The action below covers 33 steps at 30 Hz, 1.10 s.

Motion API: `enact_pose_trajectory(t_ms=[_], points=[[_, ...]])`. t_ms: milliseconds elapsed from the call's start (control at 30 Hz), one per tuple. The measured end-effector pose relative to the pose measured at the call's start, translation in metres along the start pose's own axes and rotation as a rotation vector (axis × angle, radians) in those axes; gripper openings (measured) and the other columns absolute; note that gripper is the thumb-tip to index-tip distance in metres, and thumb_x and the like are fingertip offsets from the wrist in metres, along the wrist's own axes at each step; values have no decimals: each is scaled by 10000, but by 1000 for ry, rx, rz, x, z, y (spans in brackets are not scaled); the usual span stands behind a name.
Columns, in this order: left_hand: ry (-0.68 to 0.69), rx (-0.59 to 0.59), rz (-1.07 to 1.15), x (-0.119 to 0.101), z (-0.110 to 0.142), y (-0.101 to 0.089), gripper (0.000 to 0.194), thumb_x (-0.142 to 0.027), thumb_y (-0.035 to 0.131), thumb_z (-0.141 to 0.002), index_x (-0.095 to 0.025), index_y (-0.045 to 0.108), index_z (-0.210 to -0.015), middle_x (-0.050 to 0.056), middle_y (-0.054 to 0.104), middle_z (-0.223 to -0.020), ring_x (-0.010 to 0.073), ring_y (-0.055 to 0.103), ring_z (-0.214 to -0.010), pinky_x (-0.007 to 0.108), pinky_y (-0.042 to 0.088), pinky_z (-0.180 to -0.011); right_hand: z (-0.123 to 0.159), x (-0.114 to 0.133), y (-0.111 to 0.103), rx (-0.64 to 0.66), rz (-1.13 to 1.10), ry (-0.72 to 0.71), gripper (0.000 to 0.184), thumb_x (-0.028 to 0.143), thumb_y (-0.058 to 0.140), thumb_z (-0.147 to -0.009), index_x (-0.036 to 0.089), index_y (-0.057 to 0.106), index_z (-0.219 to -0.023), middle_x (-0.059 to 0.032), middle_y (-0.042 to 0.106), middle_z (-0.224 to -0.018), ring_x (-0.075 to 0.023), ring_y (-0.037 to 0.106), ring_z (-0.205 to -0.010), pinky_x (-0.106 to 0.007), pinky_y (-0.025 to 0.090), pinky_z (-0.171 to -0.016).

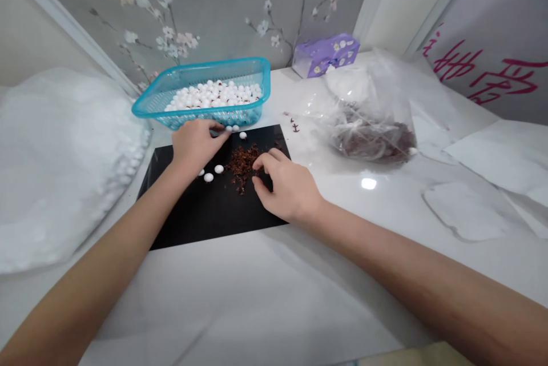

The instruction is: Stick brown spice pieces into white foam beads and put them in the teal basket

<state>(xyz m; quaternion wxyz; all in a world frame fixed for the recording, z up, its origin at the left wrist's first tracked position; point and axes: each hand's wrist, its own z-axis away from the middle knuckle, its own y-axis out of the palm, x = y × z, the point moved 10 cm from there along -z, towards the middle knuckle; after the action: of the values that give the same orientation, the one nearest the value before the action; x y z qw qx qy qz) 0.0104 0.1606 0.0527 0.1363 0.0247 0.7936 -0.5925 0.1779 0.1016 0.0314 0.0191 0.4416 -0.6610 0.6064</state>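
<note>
Six loose white beads [218,169] dot one black mat [214,200]; the left hand [197,146], fingers pressed together, meets two, while the half-spread right hand [282,183] curls beside brown flakes [242,166].

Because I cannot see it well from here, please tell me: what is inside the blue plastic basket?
The blue plastic basket holds a heap of many small white balls. They cover the middle of its bottom, so that part of the basket floor cannot be seen.
</note>
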Motion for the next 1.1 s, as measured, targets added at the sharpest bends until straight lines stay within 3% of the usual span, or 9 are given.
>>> enact_pose_trajectory(t_ms=[200,333,467,533,633,733,867,1000,1100], points=[[5,-51,-12,0,0,3,380,-550,571,-707,-220,719,-824,88,692,-743,314,602,-810,350,348,-645,0,2,4,38,50,-28,139,210,448,-821,182,556,-904,-47,575,-962,-146,569,-682,-270,326,-502],[-13,-68,-5,1,6,-9,325,-505,584,-717,-224,705,-828,56,675,-697,278,606,-773,325,365,-636,-2,0,5,46,32,-3,149,187,422,-849,185,570,-836,-28,580,-893,-135,561,-671,-259,322,-505],[-27,-77,339,-6,37,-28,315,-500,544,-765,-211,651,-834,30,666,-778,184,588,-692,273,411,-622,-2,-3,-1,-21,-104,14,125,188,463,-843,188,581,-804,-7,554,-834,-104,521,-631,-235,346,-527],[-24,40,617,-16,61,-23,314,-488,467,-827,-212,612,-869,23,658,-823,140,570,-662,238,420,-582,-1,-3,-8,-94,-213,1,109,188,478,-842,187,583,-812,3,531,-801,-84,482,-585,-224,357,-528],[-56,153,830,-29,96,-12,237,-433,536,-812,-208,600,-845,1,641,-741,106,545,-608,211,433,-570,1,-1,-16,-182,-369,-56,99,200,471,-857,181,567,-840,-1,526,-813,-72,453,-563,-215,370,-527],[-121,284,955,-37,116,6,207,-368,650,-740,-190,614,-838,14,659,-785,115,586,-661,209,465,-595,3,1,-13,-158,-508,-86,90,219,450,-874,178,525,-900,-9,553,-846,-70,473,-568,-212,381,-518],[-201,327,1085,-33,120,18,214,-310,720,-670,-163,616,-785,30,683,-830,141,630,-746,237,503,-696,4,1,-9,-121,-565,-71,71,220,491,-852,177,536,-883,0,579,-827,-60,479,-536,-205,379,-484],[-246,320,1135,-26,117,20,224,-285,746,-641,-158,621,-777,28,696,-818,143,643,-752,244,516,-721,4,2,-14,-158,-546,-79,33,168,568,-787,171,589,-812,12,622,-773,-40,430,-468,-198,370,-451],[-261,318,1133,-24,117,20,233,-284,750,-637,-159,640,-800,33,704,-834,152,650,-769,251,522,-734,4,4,-17,-178,-567,-90,69,159,577,-775,172,640,-801,-17,668,-818,-56,480,-498,-207,403,-461]])
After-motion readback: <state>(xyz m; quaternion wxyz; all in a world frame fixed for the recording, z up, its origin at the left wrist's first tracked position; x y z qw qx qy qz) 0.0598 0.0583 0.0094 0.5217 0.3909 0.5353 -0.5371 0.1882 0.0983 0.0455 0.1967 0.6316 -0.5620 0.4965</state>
